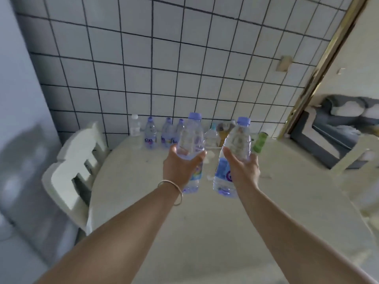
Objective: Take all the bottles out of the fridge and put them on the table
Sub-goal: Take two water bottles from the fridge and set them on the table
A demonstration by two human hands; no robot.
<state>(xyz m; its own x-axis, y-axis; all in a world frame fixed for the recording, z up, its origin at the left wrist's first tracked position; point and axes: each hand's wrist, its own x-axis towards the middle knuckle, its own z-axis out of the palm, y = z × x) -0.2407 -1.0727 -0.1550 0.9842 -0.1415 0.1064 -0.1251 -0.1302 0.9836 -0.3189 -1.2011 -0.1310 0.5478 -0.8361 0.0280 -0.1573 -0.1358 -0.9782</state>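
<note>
My left hand [178,167] grips a clear water bottle [191,138] with a purple cap, held upright above the pale round table [184,222]. My right hand [244,171] holds a second such bottle [238,138], tilted slightly right. Both are in the air over the table's middle. Along the table's far edge by the tiled wall stand a white-capped bottle [135,128], three purple-capped bottles [150,133], a further clear bottle [212,136] and a green bottle [260,143]. The fridge is out of view.
A white chair [75,167] stands at the table's left side and another chair [356,167] at its right. A yellowish item [224,130] sits among the back bottles. A doorway with a gold frame [320,68] opens on the right toward a grey sofa [344,119].
</note>
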